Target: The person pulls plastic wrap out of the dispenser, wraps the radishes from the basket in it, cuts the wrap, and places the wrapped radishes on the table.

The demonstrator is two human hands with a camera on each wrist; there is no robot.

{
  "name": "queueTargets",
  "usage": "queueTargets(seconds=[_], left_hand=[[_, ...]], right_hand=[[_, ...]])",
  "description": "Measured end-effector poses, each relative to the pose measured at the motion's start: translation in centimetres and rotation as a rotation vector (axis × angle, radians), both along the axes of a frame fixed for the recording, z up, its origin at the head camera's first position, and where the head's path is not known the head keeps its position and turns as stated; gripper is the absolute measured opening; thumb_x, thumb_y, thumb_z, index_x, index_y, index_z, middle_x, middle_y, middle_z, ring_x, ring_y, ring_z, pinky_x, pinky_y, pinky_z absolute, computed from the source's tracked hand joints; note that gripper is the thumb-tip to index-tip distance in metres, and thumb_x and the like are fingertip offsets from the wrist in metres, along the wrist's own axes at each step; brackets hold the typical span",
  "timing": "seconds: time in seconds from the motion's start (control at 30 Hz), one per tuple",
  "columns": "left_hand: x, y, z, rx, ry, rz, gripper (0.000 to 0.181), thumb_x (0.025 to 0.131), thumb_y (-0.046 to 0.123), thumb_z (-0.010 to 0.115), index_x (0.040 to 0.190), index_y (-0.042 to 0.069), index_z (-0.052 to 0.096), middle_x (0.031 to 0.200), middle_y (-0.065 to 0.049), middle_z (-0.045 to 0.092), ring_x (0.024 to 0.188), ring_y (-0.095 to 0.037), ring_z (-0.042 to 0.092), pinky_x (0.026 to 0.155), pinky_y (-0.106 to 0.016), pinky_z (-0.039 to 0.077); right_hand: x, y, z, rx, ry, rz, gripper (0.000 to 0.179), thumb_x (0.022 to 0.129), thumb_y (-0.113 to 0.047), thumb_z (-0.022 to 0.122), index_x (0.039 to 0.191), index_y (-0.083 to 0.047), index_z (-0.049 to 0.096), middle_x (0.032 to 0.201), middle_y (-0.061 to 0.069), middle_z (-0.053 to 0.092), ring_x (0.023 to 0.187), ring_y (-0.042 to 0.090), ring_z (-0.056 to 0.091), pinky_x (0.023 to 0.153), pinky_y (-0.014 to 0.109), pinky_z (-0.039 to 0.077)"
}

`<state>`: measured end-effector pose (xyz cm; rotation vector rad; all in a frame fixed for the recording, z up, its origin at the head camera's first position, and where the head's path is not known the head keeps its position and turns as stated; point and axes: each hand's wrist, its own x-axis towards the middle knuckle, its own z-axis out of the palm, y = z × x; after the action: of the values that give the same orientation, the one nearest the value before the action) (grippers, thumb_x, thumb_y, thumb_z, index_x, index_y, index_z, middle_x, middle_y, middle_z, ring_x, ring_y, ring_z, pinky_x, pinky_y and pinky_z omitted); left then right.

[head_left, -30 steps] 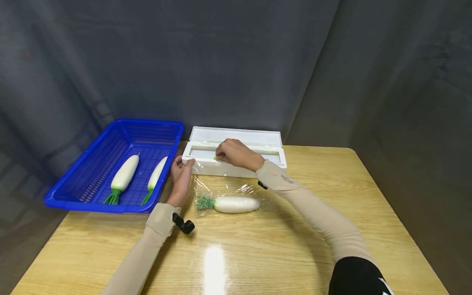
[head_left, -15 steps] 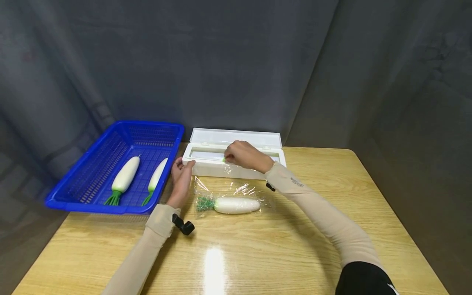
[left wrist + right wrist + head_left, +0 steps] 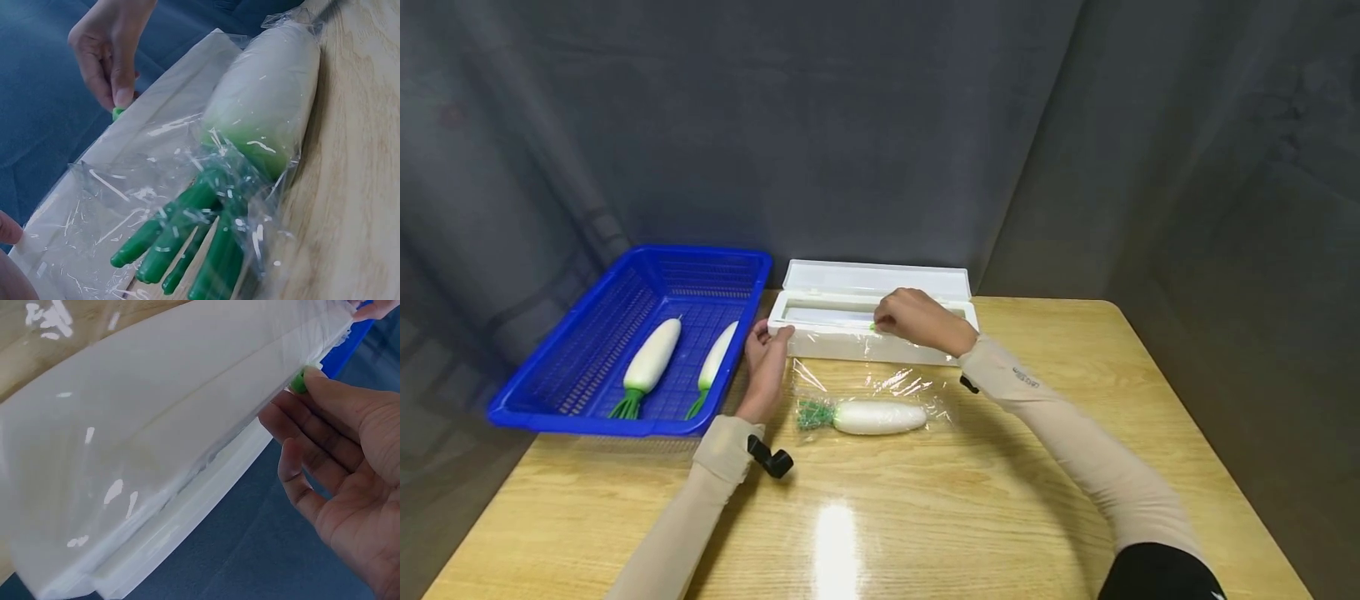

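Observation:
A white cling film dispenser (image 3: 835, 343) stands at the back of the table with its lid (image 3: 880, 275) up. My right hand (image 3: 921, 321) pinches a small green slider cutter (image 3: 299, 382) on the box's front edge, right of its middle. My left hand (image 3: 766, 362) grips the left front corner of the box, thumb at the edge. From that edge clear cling film (image 3: 891, 382) comes down over a white daikon radish (image 3: 880, 417) lying on the table, its green tops (image 3: 162, 244) to the left. In the left wrist view the film is wrinkled over the tops.
A blue plastic basket (image 3: 572, 423) sits on the left, close beside my left forearm. Inside lie two more daikon radishes, one in the middle (image 3: 653, 354) and one near the right wall (image 3: 718, 358). A grey curtain (image 3: 880, 125) hangs behind the wooden table (image 3: 962, 517).
My right hand has slid to the right along the box's front edge with the slider cutter. The left hand stays at the corner, and the daikon under the film has not moved.

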<state>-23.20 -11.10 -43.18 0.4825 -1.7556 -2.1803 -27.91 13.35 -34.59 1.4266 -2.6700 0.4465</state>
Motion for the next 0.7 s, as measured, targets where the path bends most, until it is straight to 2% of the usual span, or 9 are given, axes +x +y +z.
queueTargets(seconds=[0.2,0.4,0.53,0.7], left_hand=[[-0.1,-0.4,0.0,-0.001,-0.015,-0.016,0.053,0.097,0.012,0.063,0.143,-0.002,0.041,0.113,-0.003,0.049,0.096,-0.008,0.048,0.086,-0.020,0.041],[0.5,-0.9,-0.2,0.006,-0.018,-0.003,0.041,0.097,0.011,0.064,0.132,0.003,0.044,0.108,-0.001,0.048,0.092,-0.007,0.047,0.081,-0.018,0.041],[0.7,-1.1,-0.1,0.005,-0.009,-0.002,0.038,0.097,0.012,0.064,0.128,0.007,0.044,0.105,0.001,0.047,0.090,-0.006,0.046,0.080,-0.018,0.039],[0.5,-1.2,0.0,-0.007,-0.015,-0.013,0.041,0.097,0.013,0.065,0.131,0.006,0.043,0.105,0.001,0.046,0.090,-0.006,0.046,0.082,-0.019,0.039]], right_hand=[[0.2,1.1,-0.1,0.002,-0.020,-0.033,0.028,0.098,-0.002,0.071,0.071,-0.008,0.067,0.065,-0.003,0.057,0.061,0.006,0.040,0.063,0.026,0.040],[0.5,2.8,-0.9,0.000,-0.044,-0.020,0.016,0.098,-0.002,0.071,0.084,-0.006,0.076,0.079,0.002,0.071,0.067,0.007,0.052,0.069,0.028,0.051],[0.7,4.3,-1.1,-0.020,-0.032,-0.026,0.015,0.097,-0.001,0.072,0.084,-0.006,0.076,0.081,0.003,0.073,0.070,0.008,0.057,0.071,0.029,0.053],[0.8,5.6,-1.0,-0.055,-0.031,-0.020,0.021,0.097,0.001,0.071,0.076,-0.004,0.069,0.072,0.002,0.063,0.066,0.009,0.047,0.066,0.028,0.046]])
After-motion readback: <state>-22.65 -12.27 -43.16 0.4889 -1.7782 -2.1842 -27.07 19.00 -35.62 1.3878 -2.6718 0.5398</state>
